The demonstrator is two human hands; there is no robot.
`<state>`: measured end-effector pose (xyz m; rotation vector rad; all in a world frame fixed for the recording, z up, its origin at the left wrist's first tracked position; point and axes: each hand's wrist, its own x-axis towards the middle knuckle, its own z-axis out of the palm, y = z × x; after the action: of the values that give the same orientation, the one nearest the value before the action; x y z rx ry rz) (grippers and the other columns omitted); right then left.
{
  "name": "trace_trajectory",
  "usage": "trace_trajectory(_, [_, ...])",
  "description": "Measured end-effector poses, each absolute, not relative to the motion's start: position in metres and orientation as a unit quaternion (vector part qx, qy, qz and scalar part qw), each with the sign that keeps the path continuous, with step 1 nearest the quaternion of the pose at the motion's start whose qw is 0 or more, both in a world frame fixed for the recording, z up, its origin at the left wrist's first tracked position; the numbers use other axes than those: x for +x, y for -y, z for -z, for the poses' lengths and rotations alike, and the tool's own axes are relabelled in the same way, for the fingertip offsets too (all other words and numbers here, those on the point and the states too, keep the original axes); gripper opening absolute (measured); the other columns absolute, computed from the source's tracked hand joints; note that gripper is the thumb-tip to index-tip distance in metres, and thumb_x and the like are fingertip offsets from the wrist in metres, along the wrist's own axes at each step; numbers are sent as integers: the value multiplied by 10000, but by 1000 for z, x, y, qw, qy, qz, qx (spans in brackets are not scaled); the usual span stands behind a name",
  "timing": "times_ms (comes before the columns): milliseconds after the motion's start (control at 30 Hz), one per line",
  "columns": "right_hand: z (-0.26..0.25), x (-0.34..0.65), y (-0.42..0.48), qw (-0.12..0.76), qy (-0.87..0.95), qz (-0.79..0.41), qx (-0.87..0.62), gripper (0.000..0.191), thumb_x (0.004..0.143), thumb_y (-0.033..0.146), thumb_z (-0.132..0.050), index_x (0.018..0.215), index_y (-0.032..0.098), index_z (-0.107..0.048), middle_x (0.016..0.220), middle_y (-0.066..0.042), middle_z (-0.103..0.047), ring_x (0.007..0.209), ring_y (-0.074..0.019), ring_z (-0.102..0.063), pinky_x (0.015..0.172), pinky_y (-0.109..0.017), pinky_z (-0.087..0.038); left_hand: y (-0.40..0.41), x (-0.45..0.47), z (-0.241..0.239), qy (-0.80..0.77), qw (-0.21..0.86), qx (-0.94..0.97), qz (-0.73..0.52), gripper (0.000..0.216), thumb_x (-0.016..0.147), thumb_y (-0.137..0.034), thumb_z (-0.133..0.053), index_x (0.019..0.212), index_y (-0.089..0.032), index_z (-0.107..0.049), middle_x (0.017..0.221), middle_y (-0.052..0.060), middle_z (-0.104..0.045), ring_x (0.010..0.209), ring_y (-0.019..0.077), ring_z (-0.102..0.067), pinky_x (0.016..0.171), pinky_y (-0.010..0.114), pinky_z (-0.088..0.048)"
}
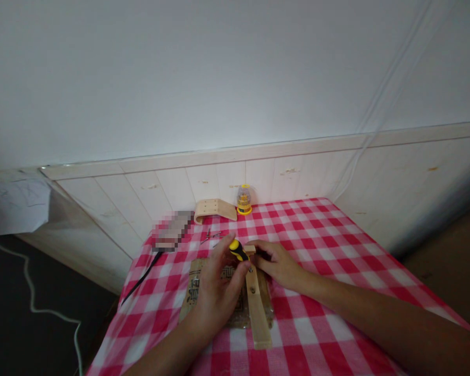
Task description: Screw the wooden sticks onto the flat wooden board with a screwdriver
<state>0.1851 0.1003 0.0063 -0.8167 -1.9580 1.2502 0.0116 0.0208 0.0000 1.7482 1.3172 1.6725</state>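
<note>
A screwdriver [238, 250] with a stubby yellow and black handle is gripped between the thumb and fingers of my left hand [218, 282]. Its tip points down toward a screw in a long, narrow wooden piece [257, 313]; whether it sits in the screw head I cannot tell. Another round fastener or hole shows lower on the same piece. My right hand [280, 265] closes around the far end of the wood, where a small wooden block [249, 249] stands crosswise. Beneath lies a brown printed packet [195, 282] in clear plastic, partly covered by my left hand.
A red-and-white checked cloth [309, 282] covers the table. At the back stand a bent wooden piece [215, 208] with small holes and a yellow-based bit holder [244, 200]. Loose screws [211, 236] lie before them. A blurred-out rectangular object [174, 232] with a black cable is left. A wall [274, 172] borders the back.
</note>
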Motion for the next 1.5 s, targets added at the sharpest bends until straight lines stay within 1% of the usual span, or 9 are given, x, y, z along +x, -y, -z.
trace_trajectory(300, [-8, 185, -99, 331, 747, -484, -314, 151, 886, 310, -605, 926, 188, -686, 877, -53, -730, 835, -227, -675, 741, -322, -508, -22, 12, -4, -467, 190, 620, -601, 570, 922, -192, -691, 1431, -331, -476, 1114, 30, -692, 865, 139, -713, 762, 260, -610])
trace_trajectory(400, [-7, 185, -100, 331, 745, -482, -320, 160, 883, 312, -604, 918, 181, -689, 885, -63, -734, 818, -227, -674, 728, -325, -505, -20, 12, -4, -467, 195, 619, -601, 571, 913, -195, -700, 1425, -323, -482, 1115, 35, -689, 870, 143, -713, 771, 266, -612])
trace_trajectory(567, [-7, 185, -100, 332, 743, -486, -319, 195, 893, 319, -606, 973, 172, -705, 894, -68, -739, 803, -221, -670, 704, -314, -497, -19, 12, -5, -469, 198, 610, -607, 566, 904, -202, -709, 1410, -335, -495, 1113, 28, -692, 854, 141, -708, 759, 265, -610])
trace_trajectory(767, [-8, 185, -99, 338, 745, -484, -311, 186, 887, 285, -601, 981, 169, -712, 916, -71, -745, 846, -226, -680, 738, -318, -504, -19, 11, -5, -470, 219, 612, -597, 586, 917, -215, -703, 1438, -357, -476, 1146, 32, -693, 914, 155, -710, 798, 283, -612])
trace_trajectory(1000, [-6, 186, -100, 336, 742, -488, -313, 153, 891, 275, -609, 960, 179, -708, 893, -53, -740, 827, -212, -680, 730, -306, -507, -20, 12, -3, -471, 223, 602, -605, 576, 915, -231, -705, 1436, -349, -490, 1133, 30, -709, 903, 157, -721, 804, 290, -612])
trace_trajectory(1133, [-6, 186, -100, 336, 741, -490, -314, 171, 896, 257, -606, 998, 176, -717, 910, -51, -750, 837, -209, -687, 731, -300, -512, -20, 12, -4, -480, 221, 602, -598, 594, 910, -235, -710, 1449, -348, -488, 1155, 29, -707, 909, 155, -721, 813, 291, -612])
trace_trajectory(1333, [-7, 186, -99, 332, 743, -488, -314, 200, 895, 237, -605, 1043, 173, -725, 946, -62, -765, 877, -223, -702, 764, -318, -529, -19, 12, -5, -490, 189, 615, -588, 704, 917, -218, -697, 1541, -326, -389, 1185, 53, -718, 908, 161, -719, 822, 312, -612])
trace_trajectory(1400, [-7, 186, -99, 333, 743, -489, -314, 193, 901, 243, -610, 1044, 179, -724, 950, -58, -765, 883, -223, -705, 782, -326, -538, -19, 11, -5, -488, 189, 621, -583, 695, 926, -220, -686, 1546, -316, -386, 1197, 66, -723, 945, 178, -727, 849, 340, -616])
trace_trajectory(1500, [-8, 185, -99, 335, 747, -484, -311, 180, 912, 255, -611, 1035, 185, -723, 944, -53, -764, 881, -221, -705, 798, -334, -543, -19, 10, -4, -479, 192, 636, -574, 627, 939, -212, -667, 1513, -313, -433, 1224, 78, -723, 1026, 204, -734, 912, 381, -615])
